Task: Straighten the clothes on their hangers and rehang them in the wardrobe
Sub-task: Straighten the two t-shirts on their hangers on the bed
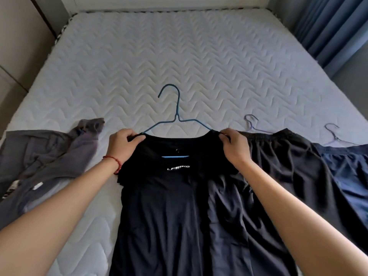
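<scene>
a quilted white mattress (139, 56) is spread with clothes. a black t-shirt (169, 206) is laid at its near middle, long axis running away from the viewer, collar at the far end. a blue hanger (176, 114) is seated inside, hook pointing away. each shoulder is pinched by the left hand (123, 145) and right hand (236, 146).

Bare quilted mattress (179, 56), white with a chevron stitch pattern, fills most of the view. Blue curtain (334, 26) hangs at upper right, just beside the mattress's right edge. Beige panel surface (18, 36) along the left side, with a dark vertical strip (44, 16) between it and the mattress head.
</scene>
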### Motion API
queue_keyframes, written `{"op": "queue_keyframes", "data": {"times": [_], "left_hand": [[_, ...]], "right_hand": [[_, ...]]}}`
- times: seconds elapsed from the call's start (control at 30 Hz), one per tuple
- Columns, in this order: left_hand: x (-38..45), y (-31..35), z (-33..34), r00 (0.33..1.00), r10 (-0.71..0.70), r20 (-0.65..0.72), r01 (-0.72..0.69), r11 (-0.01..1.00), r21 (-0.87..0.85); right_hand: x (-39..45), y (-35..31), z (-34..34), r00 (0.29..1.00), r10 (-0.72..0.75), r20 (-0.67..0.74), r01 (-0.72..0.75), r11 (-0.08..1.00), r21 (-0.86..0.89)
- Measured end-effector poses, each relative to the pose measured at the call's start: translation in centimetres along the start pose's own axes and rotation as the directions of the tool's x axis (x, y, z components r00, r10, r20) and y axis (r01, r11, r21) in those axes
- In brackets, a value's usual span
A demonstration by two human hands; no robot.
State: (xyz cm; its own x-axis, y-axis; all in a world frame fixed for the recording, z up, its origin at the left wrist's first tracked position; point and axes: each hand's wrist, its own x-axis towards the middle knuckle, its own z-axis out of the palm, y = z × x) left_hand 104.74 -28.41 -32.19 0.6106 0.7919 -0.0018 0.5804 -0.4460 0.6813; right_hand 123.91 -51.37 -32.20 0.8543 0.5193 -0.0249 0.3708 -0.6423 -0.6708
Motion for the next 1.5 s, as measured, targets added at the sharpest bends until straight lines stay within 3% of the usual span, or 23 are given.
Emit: {"op": "queue_keyframes", "data": {"times": [0.17,0.33,0.53,0.77,0.97,1.13,1.2,1.27,1.37,1.5], "left_hand": [[1.2,-3.1,6.0,0.994,0.104,-0.02,-0.097,0.97,0.223],[-5.1,-6.0,13.0,0.942,0.27,0.199,-0.327,0.873,0.361],[-11.7,-8.7,20.3,0.89,0.132,0.438,-0.347,0.817,0.46],[-13.2,-10.5,22.9,0.92,0.102,0.378,-0.324,0.741,0.588],[-13.2,-10.5,23.1,0.928,0.097,0.36,-0.309,0.743,0.594],[-13.2,-10.4,23.1,0.93,0.101,0.353,-0.306,0.745,0.592],[-13.2,-10.3,23.1,0.932,0.101,0.349,-0.303,0.746,0.593],[-13.2,-10.3,23.1,0.932,0.103,0.346,-0.304,0.741,0.599],[-13.2,-10.3,23.2,0.933,0.101,0.346,-0.303,0.74,0.601],[-13.3,-10.2,23.1,0.932,0.104,0.346,-0.305,0.74,0.599]], "right_hand": [[2.7,3.9,5.0,0.996,0.083,0.04,-0.079,0.993,-0.087],[0.2,10.5,5.0,0.97,0.24,-0.038,-0.239,0.97,0.044],[-1.6,16.5,4.7,0.945,0.324,-0.038,-0.325,0.946,-0.002],[-1.2,18.1,7.9,0.953,0.287,0.102,-0.27,0.95,-0.155],[-0.1,18.6,5.9,0.924,0.368,-0.102,-0.359,0.928,0.096],[0.9,21.3,2.2,0.767,0.585,-0.263,-0.497,0.801,0.333],[0.9,22.2,1.4,0.711,0.676,-0.194,-0.61,0.73,0.308],[0.6,22.9,1.0,0.7,0.709,-0.08,-0.681,0.698,0.222],[-0.2,23.1,0.1,0.719,0.682,0.131,-0.695,0.702,0.155],[-1.5,23.2,-1.2,0.726,0.577,0.373,-0.67,0.717,0.194]]}}
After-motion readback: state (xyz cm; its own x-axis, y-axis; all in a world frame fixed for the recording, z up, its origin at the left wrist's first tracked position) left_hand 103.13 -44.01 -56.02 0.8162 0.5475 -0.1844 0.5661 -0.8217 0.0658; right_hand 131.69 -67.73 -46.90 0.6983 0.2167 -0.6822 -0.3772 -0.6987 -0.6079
